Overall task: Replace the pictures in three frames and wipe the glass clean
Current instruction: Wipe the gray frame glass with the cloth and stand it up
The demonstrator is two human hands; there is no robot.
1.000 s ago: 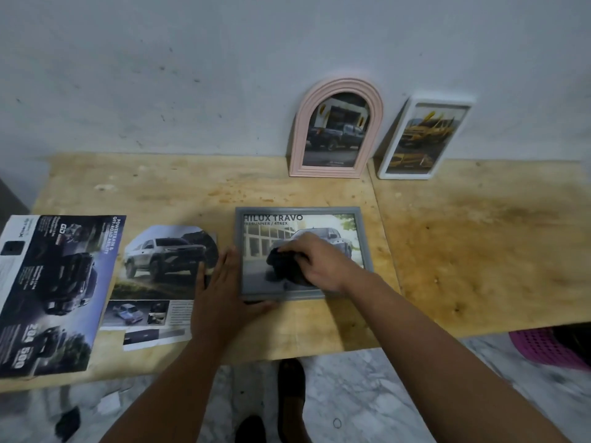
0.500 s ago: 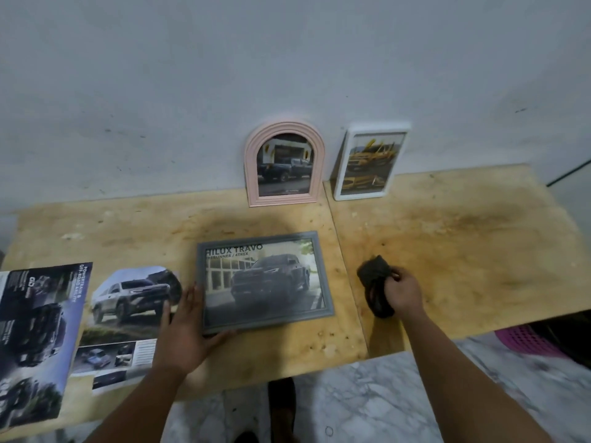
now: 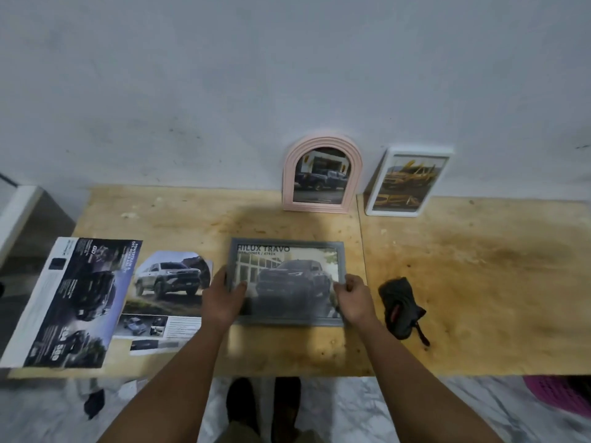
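Wiping is finished: cloth point(image 3: 401, 306) now dropped on table point(image 3: 479, 282), grey frame point(image 3: 287, 247) gripped by left hand point(image 3: 222, 302) and right hand point(image 3: 353, 302), ready for standing.

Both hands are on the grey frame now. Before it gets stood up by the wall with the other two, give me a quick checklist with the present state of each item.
1. Left hand grips the grey frame at its left edge: ok.
2. Right hand grips its right edge: ok.
3. Cloth let go, lying on the table right of the frame: ok.
4. New picture seated in the frame: ok, a dark truck print fills it.
5. Glass wiped clean: cannot tell, the frame is blurred.
6. Room at the wall left of the pink arched frame: ok; the white frame stands on its right.
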